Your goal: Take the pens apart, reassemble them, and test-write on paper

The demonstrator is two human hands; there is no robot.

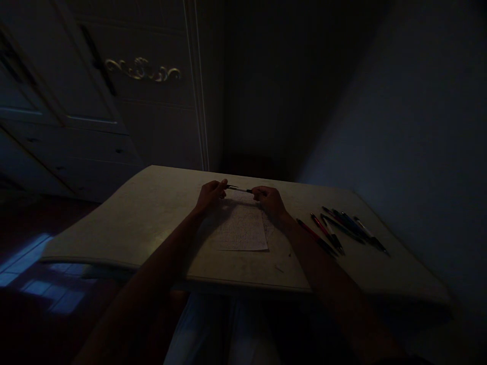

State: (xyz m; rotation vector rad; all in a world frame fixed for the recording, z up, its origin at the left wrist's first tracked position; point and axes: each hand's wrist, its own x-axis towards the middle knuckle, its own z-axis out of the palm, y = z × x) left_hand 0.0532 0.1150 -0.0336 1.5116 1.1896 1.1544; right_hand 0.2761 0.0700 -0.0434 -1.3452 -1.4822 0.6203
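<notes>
A pen (240,190) with a pale barrel and dark ends is held level between my two hands, above the far end of a sheet of paper (243,230). My left hand (212,195) is closed on the pen's left end, where a thin dark tip or clip sticks out. Around its dark right end the fingers of my right hand (269,198) are pinched. The paper lies flat and seems covered in fine marks, too dim to read. Several pens (323,235), some red, some blue or dark, lie loosely grouped to the right of my right forearm.
All this rests on a pale table (160,218) with a curved left side. A wall (429,152) runs along its right. Behind to the left stands a cabinet (160,132) with ornate trim. The room is very dark, with light patches on the floor at left.
</notes>
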